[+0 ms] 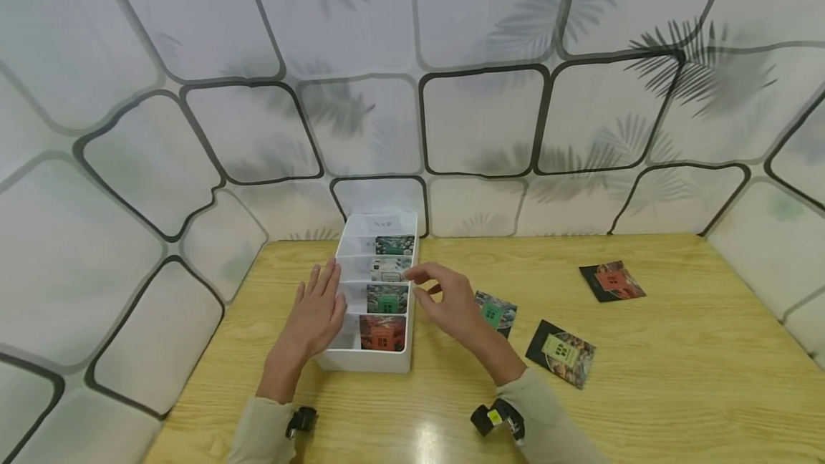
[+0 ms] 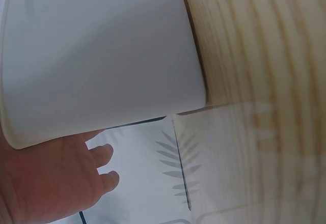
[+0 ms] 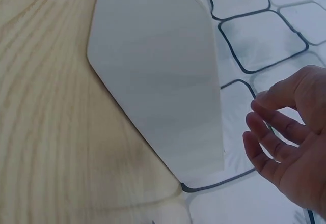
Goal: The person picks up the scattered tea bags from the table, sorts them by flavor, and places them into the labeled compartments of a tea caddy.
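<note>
White box: on the wooden table, compartments running from 6 to 12 o'clock. It looks rigid, light and smooth, likely to slide if nudged; best braced by its side walls at 9 and 3.
Left hand: at the box's 9 o'clock wall, fingers straight and slightly apart, gripping nothing; how hard it presses cannot be told.
Right hand: at the box's 3 o'clock edge, thumb and forefinger bent toward each other, nothing seen between them.
Loose cards: from the box, one with a yellow label at 4 o'clock, one with a red label far out at 3, a green-labelled one nearer at 3, partly behind the right hand. Probably thin, feather-light, glossy; lift by an overhanging corner, as flat edges may slip.
Boxed cards: red-label card towards 6 o'clock, pale card nearer 12; pinch the top edges lightly, since corners could crease.
</note>
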Motion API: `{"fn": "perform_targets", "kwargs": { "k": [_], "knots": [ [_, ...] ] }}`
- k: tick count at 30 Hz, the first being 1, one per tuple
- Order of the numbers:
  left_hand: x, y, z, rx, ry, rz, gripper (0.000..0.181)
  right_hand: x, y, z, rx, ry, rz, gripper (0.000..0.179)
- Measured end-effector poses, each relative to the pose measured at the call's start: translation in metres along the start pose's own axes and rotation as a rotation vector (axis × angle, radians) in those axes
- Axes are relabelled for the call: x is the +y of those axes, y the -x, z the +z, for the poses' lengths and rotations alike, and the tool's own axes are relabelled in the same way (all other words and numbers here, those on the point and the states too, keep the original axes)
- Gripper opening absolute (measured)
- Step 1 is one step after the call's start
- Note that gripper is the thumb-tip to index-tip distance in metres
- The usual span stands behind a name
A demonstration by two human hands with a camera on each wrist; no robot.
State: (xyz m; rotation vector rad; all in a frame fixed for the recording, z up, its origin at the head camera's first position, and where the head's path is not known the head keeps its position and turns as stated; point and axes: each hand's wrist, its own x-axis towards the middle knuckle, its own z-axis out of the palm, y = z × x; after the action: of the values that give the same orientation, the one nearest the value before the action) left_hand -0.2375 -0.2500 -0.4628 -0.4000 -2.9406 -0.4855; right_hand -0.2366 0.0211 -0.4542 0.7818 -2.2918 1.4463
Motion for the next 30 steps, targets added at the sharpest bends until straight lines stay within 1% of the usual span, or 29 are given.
{"fn": "perform_targets", "kwargs": {
  "k": [4,8,10,15,19,22,27,30],
  "knots": [
    [-0.001,-0.001,0.001,0.000,-0.003,0.004,0.057,0.004,0.001,-0.011,0.012,0.006,0.004,0.030],
    [-0.001,-0.001,-0.001,0.013,0.005,0.009,0.057,0.007,0.001,-0.023,0.001,0.025,0.049,0.032],
    [-0.002,-0.001,0.000,0.022,0.018,0.017,0.058,0.010,0.002,-0.028,-0.010,0.055,0.078,0.033],
    [-0.001,-0.001,0.001,0.009,0.013,0.015,0.058,0.018,0.004,-0.041,-0.071,0.119,0.142,0.032],
    [0.000,-0.001,0.000,-0.006,-0.002,0.002,0.057,0.024,0.005,-0.050,-0.100,0.151,0.172,0.034],
    [0.000,-0.001,0.000,-0.004,0.005,0.003,0.057,0.027,0.007,-0.056,-0.125,0.169,0.204,0.035],
    [0.001,0.000,-0.002,0.003,0.015,0.006,0.057,0.030,0.010,-0.066,-0.195,0.182,0.275,0.035],
    [0.002,0.000,-0.002,-0.008,0.014,0.001,0.057,0.035,0.013,-0.071,-0.226,0.188,0.306,0.036]
  ]
}}
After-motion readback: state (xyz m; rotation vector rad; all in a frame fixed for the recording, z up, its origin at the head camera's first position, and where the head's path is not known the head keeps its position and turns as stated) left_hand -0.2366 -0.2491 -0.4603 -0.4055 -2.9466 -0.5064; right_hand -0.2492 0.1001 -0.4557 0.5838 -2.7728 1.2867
